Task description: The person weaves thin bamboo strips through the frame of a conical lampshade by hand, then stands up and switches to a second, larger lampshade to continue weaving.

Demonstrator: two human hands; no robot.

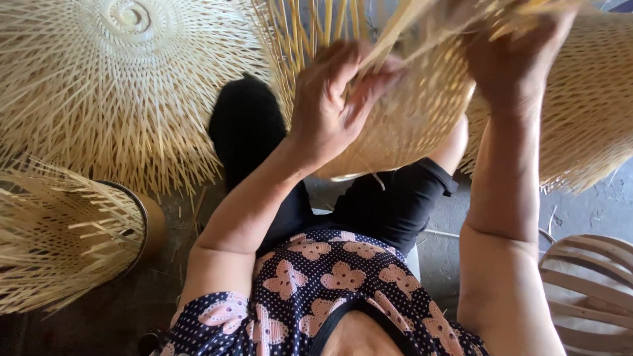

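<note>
A pale woven bamboo basket (409, 118) rests upside down over my lap, with loose upright strips (316, 26) rising from its edge. My left hand (333, 99) pinches one thin bamboo strip (389, 39) between thumb and fingers against the basket's side. At the upper right, my right hand (517, 56) grips the basket's weave and several strips; it is blurred. Both forearms reach up from my dotted flowered top (330, 290).
A large woven bamboo piece with a spiral centre (119, 79) lies on the floor at upper left. Another unfinished basket with bristling strips (59, 237) stands at left. More weave (593, 99) is at right, a slatted bamboo frame (587, 290) at lower right. Grey concrete floor (593, 204).
</note>
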